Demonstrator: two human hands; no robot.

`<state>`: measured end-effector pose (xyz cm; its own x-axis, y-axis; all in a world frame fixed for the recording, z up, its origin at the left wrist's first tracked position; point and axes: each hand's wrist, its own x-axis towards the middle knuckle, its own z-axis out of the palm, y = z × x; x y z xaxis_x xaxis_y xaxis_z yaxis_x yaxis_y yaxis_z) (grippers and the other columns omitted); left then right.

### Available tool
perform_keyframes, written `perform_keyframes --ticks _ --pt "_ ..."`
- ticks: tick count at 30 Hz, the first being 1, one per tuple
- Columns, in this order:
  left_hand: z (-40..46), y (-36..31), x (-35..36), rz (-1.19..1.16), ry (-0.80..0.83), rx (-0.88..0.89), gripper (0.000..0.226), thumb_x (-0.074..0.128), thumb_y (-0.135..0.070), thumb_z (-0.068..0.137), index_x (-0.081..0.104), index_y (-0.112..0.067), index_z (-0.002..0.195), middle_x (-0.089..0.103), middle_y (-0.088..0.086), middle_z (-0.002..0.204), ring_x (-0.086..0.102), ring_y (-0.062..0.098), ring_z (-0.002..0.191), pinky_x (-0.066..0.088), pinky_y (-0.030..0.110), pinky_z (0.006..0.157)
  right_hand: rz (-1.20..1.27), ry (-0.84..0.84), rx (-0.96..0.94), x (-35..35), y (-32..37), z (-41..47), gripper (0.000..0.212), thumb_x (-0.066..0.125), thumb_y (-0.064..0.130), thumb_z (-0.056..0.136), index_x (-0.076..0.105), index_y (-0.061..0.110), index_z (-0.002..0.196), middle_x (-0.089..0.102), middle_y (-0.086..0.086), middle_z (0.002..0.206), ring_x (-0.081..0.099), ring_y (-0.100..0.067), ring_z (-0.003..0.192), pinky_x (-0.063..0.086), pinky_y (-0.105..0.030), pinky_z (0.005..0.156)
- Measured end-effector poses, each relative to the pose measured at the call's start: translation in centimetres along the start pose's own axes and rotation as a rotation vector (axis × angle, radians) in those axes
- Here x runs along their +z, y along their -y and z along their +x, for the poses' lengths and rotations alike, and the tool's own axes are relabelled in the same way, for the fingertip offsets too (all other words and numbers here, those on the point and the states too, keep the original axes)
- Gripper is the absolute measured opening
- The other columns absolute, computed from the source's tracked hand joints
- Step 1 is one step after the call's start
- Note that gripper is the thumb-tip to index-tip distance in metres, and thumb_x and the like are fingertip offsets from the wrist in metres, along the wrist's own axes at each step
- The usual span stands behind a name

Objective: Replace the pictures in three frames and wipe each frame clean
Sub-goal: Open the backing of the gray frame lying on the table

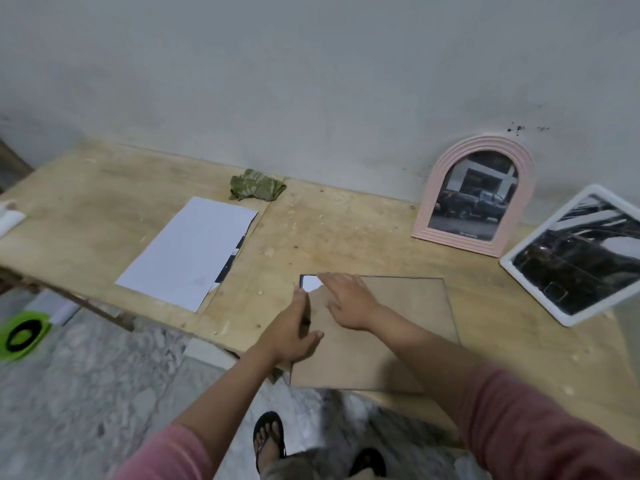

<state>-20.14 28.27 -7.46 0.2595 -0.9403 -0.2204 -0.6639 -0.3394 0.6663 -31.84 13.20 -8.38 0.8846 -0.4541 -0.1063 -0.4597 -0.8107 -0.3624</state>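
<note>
A thin dark rectangular frame (446,306) lies face down at the table's front edge, its brown backing board (398,323) facing up. At its far left corner the board is shifted and a white picture corner (310,283) shows. My left hand (294,327) grips the frame's left edge, thumb on top of the board. My right hand (346,299) rests flat on the board near that corner, fingers spread. A pink arched frame (474,195) with a car photo leans on the wall. A white frame (581,254) holding a dark photo lies at the right.
White paper sheets (187,251) over dark prints lie at the left of the wooden table (346,230). A crumpled green cloth (256,185) sits by the wall. A green object (22,336) is on the floor at the left. My sandalled foot (268,438) stands below the table edge.
</note>
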Motion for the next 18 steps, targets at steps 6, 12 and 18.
perform_keyframes --ticks 6,12,18 --pt "-2.0 0.7 0.6 0.022 0.008 -0.049 0.124 0.068 -0.061 0.073 -0.014 -0.009 0.149 -0.014 0.01 0.158 0.016 0.02 0.146 0.029 0.028 0.111 -0.101 0.131 -0.051 -0.2 0.0 1.3 0.05 0.05 0.04 0.089 0.038 0.035 0.138 0.034 -0.001 0.143 0.035 -0.026 0.128 0.029 -0.045 0.104" --pt "-3.8 1.0 1.0 0.182 0.183 -0.03 0.151 0.073 -0.074 0.051 -0.027 -0.011 0.145 -0.039 0.001 0.149 -0.033 0.017 0.139 -0.009 0.041 0.115 -0.025 0.109 0.039 -0.5 -1.3 1.2 0.048 0.052 0.037 0.088 0.041 0.036 0.134 0.04 -0.002 0.136 0.038 -0.027 0.125 0.028 -0.043 0.104" --pt "-2.7 1.3 1.2 0.193 0.151 -0.082 0.131 0.072 -0.063 0.067 -0.016 -0.008 0.149 -0.025 0.005 0.155 -0.021 0.02 0.144 -0.003 0.044 0.118 -0.093 0.112 0.236 -1.6 -2.9 1.5 0.05 0.05 0.03 0.09 0.037 0.031 0.137 0.024 -0.011 0.149 0.022 -0.03 0.136 0.019 -0.051 0.109"
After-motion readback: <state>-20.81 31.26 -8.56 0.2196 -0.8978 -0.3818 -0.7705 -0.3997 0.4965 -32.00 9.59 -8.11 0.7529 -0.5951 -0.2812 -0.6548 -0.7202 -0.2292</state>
